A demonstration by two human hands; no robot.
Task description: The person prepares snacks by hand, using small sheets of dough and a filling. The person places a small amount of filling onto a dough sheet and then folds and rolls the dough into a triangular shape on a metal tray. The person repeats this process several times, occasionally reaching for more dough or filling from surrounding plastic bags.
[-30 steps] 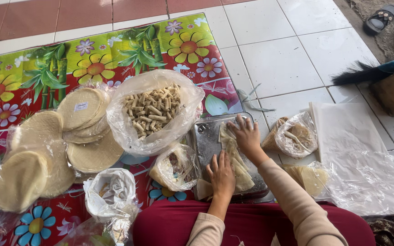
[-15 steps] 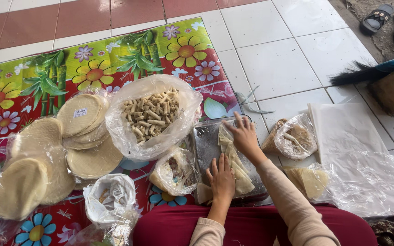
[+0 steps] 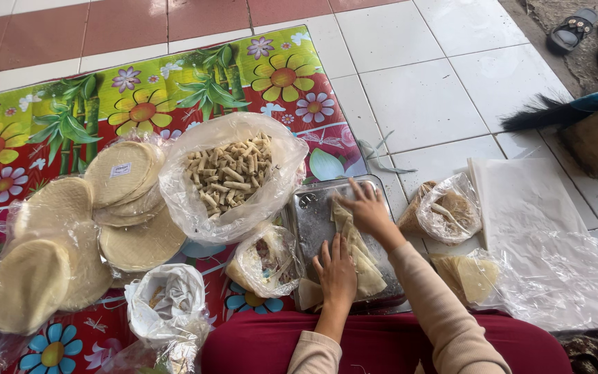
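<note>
Head view: hands work on a metal tray (image 3: 309,215) set on the floral mat's (image 3: 70,111) near right edge, right in front of the person's lap, so both reach it w/o stretching. Left hand (image 3: 337,273) lies flat, fingers spread, palm down on the pale wrapper (image 3: 363,266) at the tray's near edge; it looks to pin the sheet so it doesn't slide, nothing gripped. Right hand (image 3: 367,208) is toward the tray's far edge, fingers bent down onto the wrapper's far part, pressing or pinching it; can't tell whether the fingers close on it. The wrapper runs lengthwise on the tray, far to near, between the two hands.

Supplies ring the tray w/in arm's reach. Big open bag of rolls (image 3: 230,173) sits just left of the tray, mouth up, prob. to take finished pieces. Small filling bag (image 3: 264,260) touches the tray's left edge. Round wrapper stacks (image 3: 122,187) in plastic lie further left on the mat. Knotted white bag (image 3: 164,301) is at the mat's near edge. Off the mat, on the tiles right of the tray: another open bag (image 3: 448,208), cut sheets (image 3: 472,273), clear plastic (image 3: 555,277). Sandals (image 3: 593,38) well apart, far right corner.
</note>
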